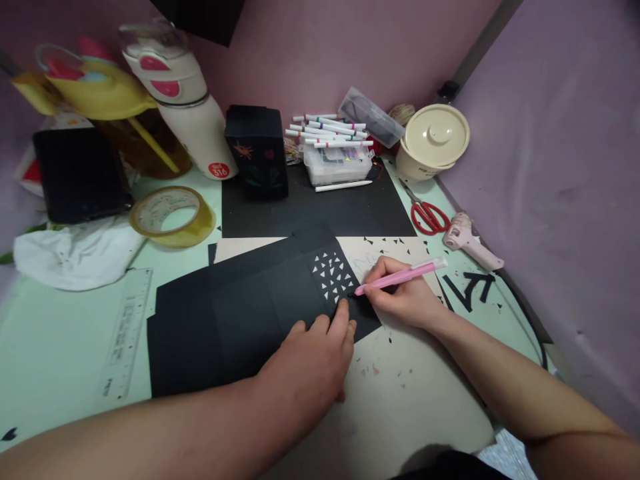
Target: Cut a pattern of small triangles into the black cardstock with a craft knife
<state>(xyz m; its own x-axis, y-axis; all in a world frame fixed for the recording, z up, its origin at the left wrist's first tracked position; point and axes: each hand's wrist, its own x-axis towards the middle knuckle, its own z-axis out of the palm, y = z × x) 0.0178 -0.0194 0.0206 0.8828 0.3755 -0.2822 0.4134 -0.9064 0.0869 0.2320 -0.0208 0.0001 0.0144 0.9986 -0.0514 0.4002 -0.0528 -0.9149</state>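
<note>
Left hand [313, 360] flat, fingers spread, pressing black card [225, 327] on tabletop [50, 347]; right hand [400, 300] grips pink pen-like tool [400, 275], tip at triangle cutouts [333, 273]. Around — tape roll [173, 217], ruler [125, 333], red scissors [427, 215], glue gun [470, 243]. Bottle sticker [219, 169]: "316".

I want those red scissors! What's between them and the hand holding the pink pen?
Head view: only a cream sheet with tiny black paper scraps lies between red scissors and right hand holding the pink pen.

Home craft corner: pale green desk [65, 347] against pink walls, with markers [330, 130], tape roll [173, 217], scissors [427, 213] and glue gun [470, 240] across the frame's upper half.
</note>
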